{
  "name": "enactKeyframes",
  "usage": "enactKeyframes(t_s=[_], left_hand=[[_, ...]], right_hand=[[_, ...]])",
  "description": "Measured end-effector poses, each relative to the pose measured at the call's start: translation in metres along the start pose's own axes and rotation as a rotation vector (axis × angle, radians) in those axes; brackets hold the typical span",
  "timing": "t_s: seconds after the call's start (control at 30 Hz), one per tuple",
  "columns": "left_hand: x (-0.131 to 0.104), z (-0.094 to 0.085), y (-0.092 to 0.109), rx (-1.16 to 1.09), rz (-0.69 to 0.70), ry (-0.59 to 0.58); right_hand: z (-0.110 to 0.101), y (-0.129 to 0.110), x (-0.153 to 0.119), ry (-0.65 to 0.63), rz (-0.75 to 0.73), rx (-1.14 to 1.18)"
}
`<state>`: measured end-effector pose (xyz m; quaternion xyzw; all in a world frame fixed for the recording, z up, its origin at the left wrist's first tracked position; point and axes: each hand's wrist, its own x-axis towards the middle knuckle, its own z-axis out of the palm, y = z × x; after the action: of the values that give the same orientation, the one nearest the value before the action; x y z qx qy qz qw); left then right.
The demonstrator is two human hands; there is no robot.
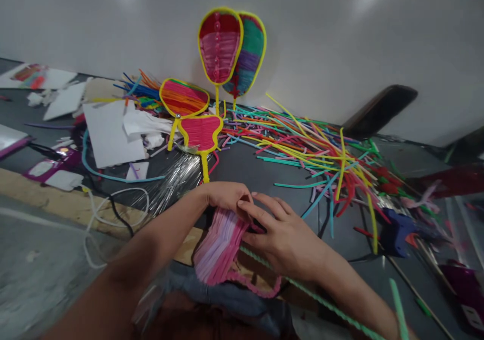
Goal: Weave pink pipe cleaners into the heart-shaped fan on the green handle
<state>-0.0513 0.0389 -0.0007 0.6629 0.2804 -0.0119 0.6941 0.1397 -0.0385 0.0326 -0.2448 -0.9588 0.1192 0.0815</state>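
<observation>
Holding the striped pink piece [223,252] at bottom middle, the left hand [229,196] seems to steady it for the right hand [289,239], whose grip I can't tell.

Pink-and-lilac panel [221,249], lower centre: upper end hidden behind left hand [229,196]. Multicoloured fan [251,55], upper centre: left part covered by pink fan [221,53]. Green twisted strand [328,304], lower right: cut off by bottom edge. Dark red item [446,183], right: blurred, unidentifiable.

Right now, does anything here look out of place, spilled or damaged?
The fuzzy stems on the right lie in a tangled, splayed heap, not bundled; a white cable droops in loose loops over the wooden edge on the left, where it might snag. No damage is evident.
</observation>
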Motion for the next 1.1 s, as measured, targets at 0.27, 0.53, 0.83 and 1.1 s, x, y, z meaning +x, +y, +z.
enactKeyframes(t_s=[0.27,0.53,0.83,1.1], left_hand=[[-0.002,0.000,0.003,0.019,0.022,0.000],[-0.001,0.001,-0.001,-0.075,0.038,-0.047],[-0.006,-0.002,-0.007,-0.210,-0.044,-0.040],[-0.008,-0.006,-0.005,-0.216,-0.060,-0.066]], right_hand=[[0.008,-0.003,0.003,0.035,-0.016,-0.068],[0.013,0.001,0.003,0.161,-0.114,-0.096],[0.012,0.004,0.003,0.172,-0.174,-0.155],[0.009,0.002,0.002,0.195,-0.207,-0.213]])
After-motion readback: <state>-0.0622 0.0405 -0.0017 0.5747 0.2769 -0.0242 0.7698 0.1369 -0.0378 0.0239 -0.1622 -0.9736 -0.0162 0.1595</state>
